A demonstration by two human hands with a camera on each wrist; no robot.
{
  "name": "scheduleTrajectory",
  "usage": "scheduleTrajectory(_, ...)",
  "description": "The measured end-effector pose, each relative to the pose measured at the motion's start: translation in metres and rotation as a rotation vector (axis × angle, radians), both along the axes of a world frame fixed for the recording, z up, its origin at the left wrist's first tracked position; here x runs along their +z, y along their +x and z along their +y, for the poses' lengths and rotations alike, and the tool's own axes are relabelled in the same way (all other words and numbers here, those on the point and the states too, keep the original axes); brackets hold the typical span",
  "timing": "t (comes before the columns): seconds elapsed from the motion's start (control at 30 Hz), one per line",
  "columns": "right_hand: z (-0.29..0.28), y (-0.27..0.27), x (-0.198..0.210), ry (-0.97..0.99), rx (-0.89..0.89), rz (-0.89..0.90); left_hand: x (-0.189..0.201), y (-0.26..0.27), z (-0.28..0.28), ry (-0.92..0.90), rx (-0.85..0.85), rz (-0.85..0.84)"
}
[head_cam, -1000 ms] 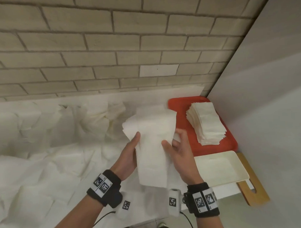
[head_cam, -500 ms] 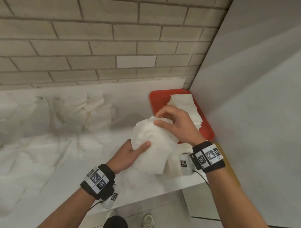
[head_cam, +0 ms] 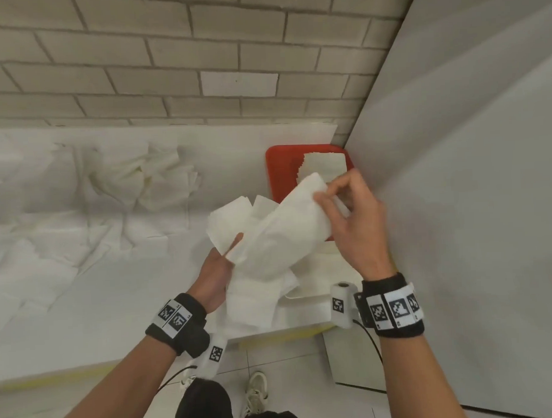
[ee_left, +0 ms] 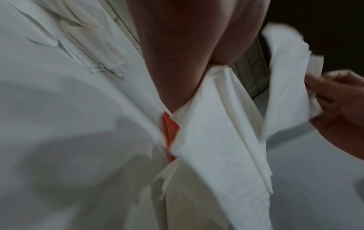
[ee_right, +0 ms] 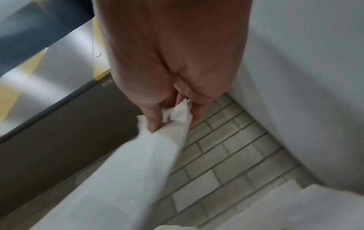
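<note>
A white paper napkin [head_cam: 282, 236] hangs in the middle of the head view, stretched on a slant between both hands above the near edge of the white worktop [head_cam: 100, 324]. The left hand [head_cam: 213, 273], at lower centre, grips the napkin's lower left end. Its thumb lies on top of the paper, and the paper hides whatever is underneath. The right hand [head_cam: 353, 225], higher and right of centre, pinches the upper right end. In the right wrist view its fingers [ee_right: 151, 118] are closed tight on a bunched corner, and the rest of the napkin runs off toward the lower left of that frame. In the left wrist view the napkin is a long doubled-over strip, creased along its length, running from the palm to the bottom of the frame.

Behind the napkin, just above centre, a red plastic tray [head_cam: 278, 168] sits on the worktop in the corner where the pale brick wall [head_cam: 169, 56] meets a plain white panel [head_cam: 470, 170] — a neat stack of folded white napkins [head_cam: 324, 165] lies on it, its near part hidden by the right hand. Across the left half of the frame a loose heap of unfolded white napkins [head_cam: 142, 185] spreads over the worktop. A shallow white tray [head_cam: 315, 293] shows just below the held napkin.
</note>
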State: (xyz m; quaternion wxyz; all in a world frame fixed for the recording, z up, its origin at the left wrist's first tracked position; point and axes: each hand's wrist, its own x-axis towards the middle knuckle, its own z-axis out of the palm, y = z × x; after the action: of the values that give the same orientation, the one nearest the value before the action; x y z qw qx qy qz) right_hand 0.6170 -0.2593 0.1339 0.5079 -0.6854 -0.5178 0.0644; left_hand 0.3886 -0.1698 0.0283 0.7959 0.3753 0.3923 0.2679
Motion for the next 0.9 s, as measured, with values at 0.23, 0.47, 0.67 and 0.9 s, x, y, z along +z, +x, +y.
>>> scheduleTrajectory(0.23, -0.059, 0.075, -0.099, -0.427, -0.221, -0.088, -0.016, -0.002, 0.001, 0.122, -0.021, 0.086)
scheduleTrajectory(0.47, -0.051, 0.058, -0.150, -0.642, -0.273, -0.220, -0.022, 0.004, 0.007, 0.085, -0.023, 0.121)
scheduleTrajectory(0.67, -0.050, 0.062, -0.150, -0.821, -0.265, -0.271, -0.022, 0.004, 0.013, 0.093, -0.036, 0.129)
scheduleTrajectory(0.9, -0.024, 0.038, -0.071, -0.450, -0.015, -0.074, -0.012, 0.006, 0.016, 0.152, -0.105, 0.156)
